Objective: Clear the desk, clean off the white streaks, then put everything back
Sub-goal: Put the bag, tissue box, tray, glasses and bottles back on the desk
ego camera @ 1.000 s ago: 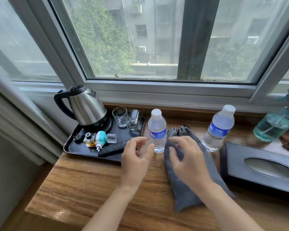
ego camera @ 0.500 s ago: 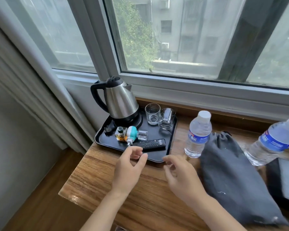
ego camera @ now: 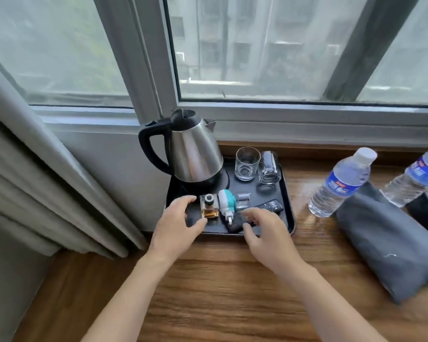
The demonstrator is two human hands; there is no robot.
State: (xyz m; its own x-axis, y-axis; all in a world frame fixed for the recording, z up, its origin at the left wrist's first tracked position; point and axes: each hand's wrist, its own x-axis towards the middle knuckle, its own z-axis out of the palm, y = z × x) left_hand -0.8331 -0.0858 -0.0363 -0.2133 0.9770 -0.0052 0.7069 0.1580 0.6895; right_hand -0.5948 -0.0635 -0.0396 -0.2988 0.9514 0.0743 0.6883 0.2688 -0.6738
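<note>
Both hands [ego camera: 223,228] hover open over the black tray's [ego camera: 288,206] front edge.

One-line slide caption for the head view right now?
Both hands reach over the black tray holding a kettle and glasses.

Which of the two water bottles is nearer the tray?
The left bottle, fully in view with its white cap, standing closer to the tray; the other bottle is cut off at the right edge.

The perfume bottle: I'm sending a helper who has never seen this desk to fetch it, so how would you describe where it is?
Find the black tray under the window, with the steel kettle at its back. At the tray's front sits the perfume bottle, between the left hand and a white-and-teal plug-in device. It alone is square, clear glass holding amber liquid.
</note>
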